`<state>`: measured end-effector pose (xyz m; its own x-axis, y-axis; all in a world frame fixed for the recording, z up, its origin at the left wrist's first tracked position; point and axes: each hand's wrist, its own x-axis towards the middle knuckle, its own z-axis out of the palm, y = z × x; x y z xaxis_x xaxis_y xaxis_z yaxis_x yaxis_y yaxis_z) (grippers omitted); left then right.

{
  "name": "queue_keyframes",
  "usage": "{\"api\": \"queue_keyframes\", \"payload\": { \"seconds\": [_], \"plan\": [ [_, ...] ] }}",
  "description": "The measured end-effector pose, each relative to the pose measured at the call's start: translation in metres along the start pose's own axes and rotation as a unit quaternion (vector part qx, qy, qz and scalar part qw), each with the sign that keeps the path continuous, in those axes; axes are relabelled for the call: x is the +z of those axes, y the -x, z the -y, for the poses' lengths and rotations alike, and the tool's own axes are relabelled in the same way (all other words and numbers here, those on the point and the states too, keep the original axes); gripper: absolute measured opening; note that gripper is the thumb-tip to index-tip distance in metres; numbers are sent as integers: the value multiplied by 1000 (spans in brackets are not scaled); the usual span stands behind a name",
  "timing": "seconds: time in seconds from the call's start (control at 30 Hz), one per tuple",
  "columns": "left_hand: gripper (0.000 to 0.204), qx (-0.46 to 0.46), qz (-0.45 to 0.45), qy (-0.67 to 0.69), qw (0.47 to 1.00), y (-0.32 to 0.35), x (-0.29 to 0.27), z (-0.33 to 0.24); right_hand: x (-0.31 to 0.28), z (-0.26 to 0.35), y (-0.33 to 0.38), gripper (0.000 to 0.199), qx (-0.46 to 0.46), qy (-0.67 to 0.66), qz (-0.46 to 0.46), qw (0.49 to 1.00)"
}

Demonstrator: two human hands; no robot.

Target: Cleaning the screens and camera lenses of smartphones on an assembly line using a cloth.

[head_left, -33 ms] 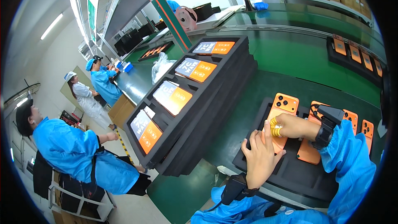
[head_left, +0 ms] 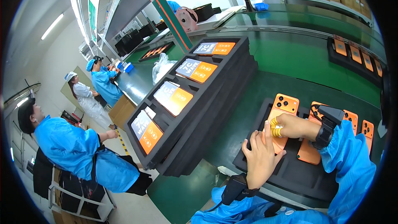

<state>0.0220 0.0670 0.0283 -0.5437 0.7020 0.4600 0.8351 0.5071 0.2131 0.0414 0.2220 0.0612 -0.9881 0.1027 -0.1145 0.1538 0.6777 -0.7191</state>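
Observation:
A black foam tray lies in front of me and holds several orange phones, backs up. My left hand lies flat on the tray, its fingers spread against the lower left edge of the leftmost orange phone. My right hand, with yellow finger cots and a black device strapped to the wrist, curls its fingers onto the middle of that same phone. Another orange phone lies just right of it, partly under my right wrist.
A tall stack of black foam trays to my left carries grey-and-orange boxes. A green conveyor belt runs behind, with another tray of orange phones at far right. A seated person in blue and two others are at left.

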Motion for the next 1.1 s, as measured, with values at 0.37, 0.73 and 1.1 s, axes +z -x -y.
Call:
{"api": "queue_keyframes", "payload": {
  "seconds": [0.37,0.73,1.1],
  "plan": [
    [102,-11,4,17,1000,-3,-1,4,-25,-7,-5,8,73,-354,-24,932],
    [103,10,-25,-13,1000,-1,9,6,-56,-18,-2,3,37,-442,-107,890],
    [103,20,-30,-13,999,-1,9,9,-63,-16,-6,4,65,-398,-116,908]
  ]
}}
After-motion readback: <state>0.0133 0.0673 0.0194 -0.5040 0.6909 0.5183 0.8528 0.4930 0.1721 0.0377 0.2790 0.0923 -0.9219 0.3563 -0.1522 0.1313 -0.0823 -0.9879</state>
